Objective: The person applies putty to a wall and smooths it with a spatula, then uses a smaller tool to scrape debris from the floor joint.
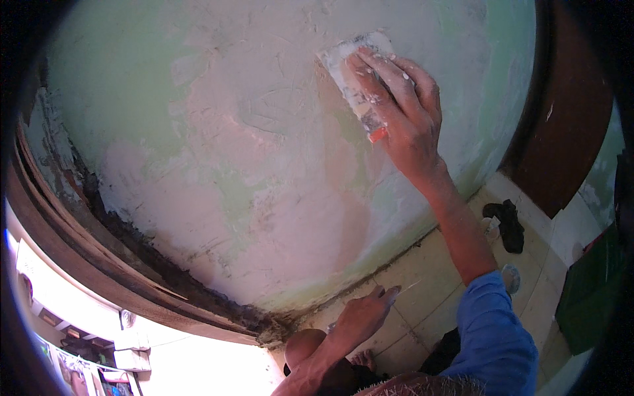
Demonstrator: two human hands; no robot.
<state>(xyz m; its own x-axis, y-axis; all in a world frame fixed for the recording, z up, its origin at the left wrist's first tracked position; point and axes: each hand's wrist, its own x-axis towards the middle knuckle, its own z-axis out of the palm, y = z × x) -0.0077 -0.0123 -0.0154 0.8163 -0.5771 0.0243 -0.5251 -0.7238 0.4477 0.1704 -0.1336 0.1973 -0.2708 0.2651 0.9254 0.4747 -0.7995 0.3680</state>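
Observation:
My right hand (409,99) is closed on a putty scraper (350,72), pressing its flat blade to the upper part of the wall (264,152). White filler smears the blade and my fingers, and a bit of orange shows at the scraper's lower end. The wall is pale green with broad pinkish-white patches of filler. Lower down, my left hand (363,313) is closed in front of the wall's foot, beside my bent knee (305,346). A thin pale edge sticks out past its fingertips; what it belongs to is hidden.
A worn wooden frame (86,244) with crumbling plaster runs along the wall's left side, with a bright opening beyond. Dark brown wood (561,112) stands at the right. On the tiled floor (422,290) lie a black cloth-like thing (508,224) and a green box-like object (591,290).

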